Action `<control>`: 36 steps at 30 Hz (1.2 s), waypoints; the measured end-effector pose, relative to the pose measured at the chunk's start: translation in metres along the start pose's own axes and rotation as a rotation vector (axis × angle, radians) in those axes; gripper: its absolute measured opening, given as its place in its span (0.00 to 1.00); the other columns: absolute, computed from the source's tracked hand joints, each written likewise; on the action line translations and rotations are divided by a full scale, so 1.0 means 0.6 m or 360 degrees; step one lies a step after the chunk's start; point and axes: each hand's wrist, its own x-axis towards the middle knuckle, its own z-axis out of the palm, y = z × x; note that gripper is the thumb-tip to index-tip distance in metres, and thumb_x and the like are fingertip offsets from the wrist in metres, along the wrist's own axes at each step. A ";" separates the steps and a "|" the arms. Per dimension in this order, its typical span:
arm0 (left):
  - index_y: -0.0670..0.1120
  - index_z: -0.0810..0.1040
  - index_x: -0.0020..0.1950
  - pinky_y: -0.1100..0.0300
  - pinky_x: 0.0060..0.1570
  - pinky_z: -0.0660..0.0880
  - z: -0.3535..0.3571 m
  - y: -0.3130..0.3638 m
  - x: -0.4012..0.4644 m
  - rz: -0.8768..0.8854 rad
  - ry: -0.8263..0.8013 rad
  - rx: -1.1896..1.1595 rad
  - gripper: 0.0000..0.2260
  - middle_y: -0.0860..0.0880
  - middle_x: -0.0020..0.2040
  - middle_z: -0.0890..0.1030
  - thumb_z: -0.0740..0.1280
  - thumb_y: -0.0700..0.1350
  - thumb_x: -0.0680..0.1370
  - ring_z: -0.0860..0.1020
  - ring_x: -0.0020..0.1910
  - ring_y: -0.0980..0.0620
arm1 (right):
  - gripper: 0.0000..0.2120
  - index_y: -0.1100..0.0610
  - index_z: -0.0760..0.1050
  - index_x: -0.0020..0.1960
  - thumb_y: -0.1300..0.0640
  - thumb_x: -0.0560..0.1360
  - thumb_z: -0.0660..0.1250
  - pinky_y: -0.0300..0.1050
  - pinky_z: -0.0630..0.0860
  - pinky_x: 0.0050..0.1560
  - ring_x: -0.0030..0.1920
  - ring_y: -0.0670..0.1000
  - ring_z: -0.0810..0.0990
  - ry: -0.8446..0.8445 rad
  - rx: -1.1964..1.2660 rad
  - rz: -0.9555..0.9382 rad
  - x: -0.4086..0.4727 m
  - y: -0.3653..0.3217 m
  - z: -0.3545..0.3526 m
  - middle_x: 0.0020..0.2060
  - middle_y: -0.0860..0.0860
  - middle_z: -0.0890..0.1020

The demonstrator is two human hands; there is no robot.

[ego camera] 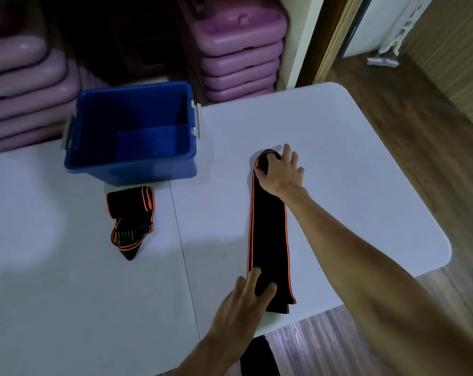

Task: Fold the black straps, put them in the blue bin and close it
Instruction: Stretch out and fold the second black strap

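Right hand (280,169) rests on the far, folded end of a long black strap (268,234) with orange edging, its fingers spread and fairly straight over the fold and its thumb lying against the strap's left edge. Left hand (243,297) rests on the near end of the same strap, fingers extended and a little apart, pressing the fabric flat against the white table (352,164); no finger of either hand curls round the material. Between the two hands the strap lies doubled, running from far to near in a straight band, with its two loose ends staggered just short of the table's near edge. To the left, well apart from this strap, a second black strap (131,218), also edged in orange, lies in a loose, partly folded bundle on the table. Just beyond that bundle stands the blue bin (132,165), lidless, with pale latches on its left and right sides; nothing shows inside it. Behind the bin and along the far side of the scene, stacks of purple plastic step platforms (238,50) fill a shelf recess. Wood-patterned flooring (420,109) extends to the right of the table and below its near edge.
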 end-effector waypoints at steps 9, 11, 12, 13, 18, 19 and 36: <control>0.51 0.71 0.58 0.59 0.31 0.79 0.002 -0.009 0.002 0.0116 0.0083 0.0058 0.31 0.49 0.50 0.73 0.79 0.40 0.59 0.75 0.42 0.50 | 0.23 0.55 0.66 0.72 0.51 0.78 0.63 0.63 0.65 0.69 0.76 0.61 0.51 0.0147 0.0407 -0.0200 -0.122 0.025 0.019 0.77 0.58 0.55; 0.49 0.73 0.56 0.58 0.32 0.78 0.000 -0.010 0.002 0.0146 0.0160 0.0039 0.26 0.49 0.48 0.74 0.77 0.38 0.62 0.75 0.42 0.49 | 0.22 0.54 0.66 0.72 0.52 0.79 0.63 0.61 0.63 0.71 0.77 0.60 0.49 0.0110 0.0414 -0.0215 -0.166 0.034 0.030 0.77 0.58 0.54; 0.48 0.75 0.55 0.58 0.32 0.78 0.000 -0.010 0.002 0.0178 0.0210 0.0043 0.23 0.48 0.46 0.74 0.75 0.38 0.62 0.75 0.41 0.49 | 0.22 0.54 0.66 0.72 0.52 0.80 0.62 0.60 0.61 0.71 0.78 0.60 0.48 0.0087 0.0424 -0.0224 -0.190 0.039 0.037 0.77 0.57 0.54; 0.47 0.77 0.52 0.57 0.32 0.77 -0.001 -0.011 0.003 0.0216 0.0253 0.0056 0.20 0.48 0.45 0.75 0.75 0.38 0.62 0.75 0.41 0.48 | 0.21 0.54 0.67 0.72 0.52 0.80 0.62 0.58 0.61 0.71 0.78 0.59 0.48 0.0071 0.0441 -0.0235 -0.212 0.044 0.042 0.78 0.57 0.54; 0.48 0.80 0.47 0.57 0.37 0.77 -0.014 -0.013 0.010 0.0266 0.0238 0.0220 0.18 0.49 0.45 0.77 0.78 0.50 0.61 0.77 0.44 0.48 | 0.16 0.55 0.74 0.67 0.59 0.80 0.61 0.51 0.68 0.69 0.73 0.55 0.60 0.0088 0.0628 -0.0299 -0.316 0.077 0.058 0.72 0.54 0.67; 0.48 0.80 0.48 0.57 0.38 0.77 -0.016 -0.013 0.008 0.0264 0.0216 0.0233 0.18 0.49 0.47 0.77 0.78 0.51 0.62 0.77 0.46 0.48 | 0.15 0.55 0.75 0.65 0.61 0.80 0.62 0.49 0.70 0.67 0.70 0.54 0.65 0.0114 0.0660 -0.0321 -0.336 0.084 0.059 0.68 0.53 0.71; 0.46 0.77 0.56 0.55 0.55 0.72 -0.033 -0.031 -0.004 0.0200 -0.0045 -0.0218 0.16 0.53 0.58 0.70 0.58 0.57 0.80 0.70 0.57 0.54 | 0.14 0.54 0.77 0.62 0.50 0.81 0.60 0.34 0.68 0.60 0.60 0.44 0.74 -0.0290 0.0886 -0.0364 -0.459 0.131 0.063 0.59 0.47 0.75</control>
